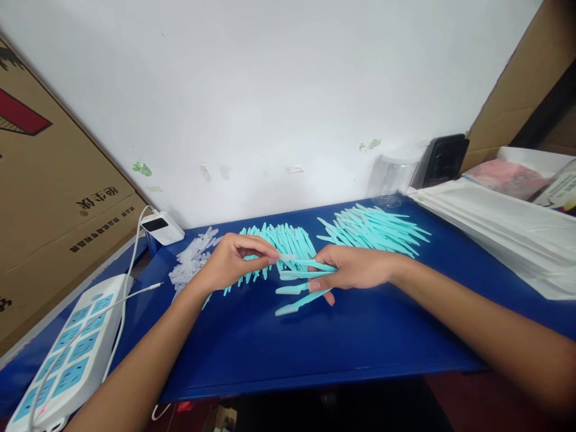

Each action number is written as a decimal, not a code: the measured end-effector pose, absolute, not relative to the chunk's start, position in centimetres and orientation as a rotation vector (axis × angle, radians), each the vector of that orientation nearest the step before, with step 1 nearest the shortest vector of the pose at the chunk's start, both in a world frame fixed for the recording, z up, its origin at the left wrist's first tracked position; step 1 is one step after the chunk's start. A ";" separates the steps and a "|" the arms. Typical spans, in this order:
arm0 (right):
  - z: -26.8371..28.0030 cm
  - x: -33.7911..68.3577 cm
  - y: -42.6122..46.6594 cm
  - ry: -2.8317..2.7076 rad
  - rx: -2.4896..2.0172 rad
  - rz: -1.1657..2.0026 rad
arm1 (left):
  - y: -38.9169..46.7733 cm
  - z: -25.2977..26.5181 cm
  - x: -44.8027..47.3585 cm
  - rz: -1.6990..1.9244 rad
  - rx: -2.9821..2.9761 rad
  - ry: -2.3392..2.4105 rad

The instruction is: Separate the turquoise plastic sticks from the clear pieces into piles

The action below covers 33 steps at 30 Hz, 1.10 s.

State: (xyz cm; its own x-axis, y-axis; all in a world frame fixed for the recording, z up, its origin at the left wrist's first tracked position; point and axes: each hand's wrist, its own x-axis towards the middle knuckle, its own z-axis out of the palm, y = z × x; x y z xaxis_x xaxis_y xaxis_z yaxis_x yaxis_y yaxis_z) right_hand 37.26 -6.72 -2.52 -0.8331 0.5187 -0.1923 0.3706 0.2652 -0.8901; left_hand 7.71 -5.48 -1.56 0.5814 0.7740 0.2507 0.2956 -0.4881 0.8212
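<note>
My right hand (348, 268) is closed around several turquoise eyebrow razors (294, 304), fanned out with their blade ends pointing left. With thumb and fingertips pinched, my left hand (245, 258) grips a small translucent cap (287, 257) at the tip of the uppermost razor. How far the cap sits over the blade is too small to tell. Behind my left hand lies a heap of translucent caps (191, 261). A row of turquoise razors (288, 239) is spread beyond both hands, partly hidden by them. Another pile of razors (373, 228) lies further right, behind my right wrist.
A white power strip (67, 360) with cables and a small white device (162, 227) are on the left. Cardboard (54, 198) stands beside them. At the back right are a clear container (396, 180), a black object (445, 159) and stacked white sheets (499, 222) on the blue table (315, 354).
</note>
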 end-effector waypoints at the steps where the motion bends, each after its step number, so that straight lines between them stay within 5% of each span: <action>1: -2.5 37.3 -6.7 -2.389 -0.847 1.616 | -5.5 -1.6 7.7 0.785 2.055 0.849; 33: -2.3 35.3 -8.7 -2.250 -0.892 1.790 | -7.5 -2.5 10.1 0.688 1.950 0.798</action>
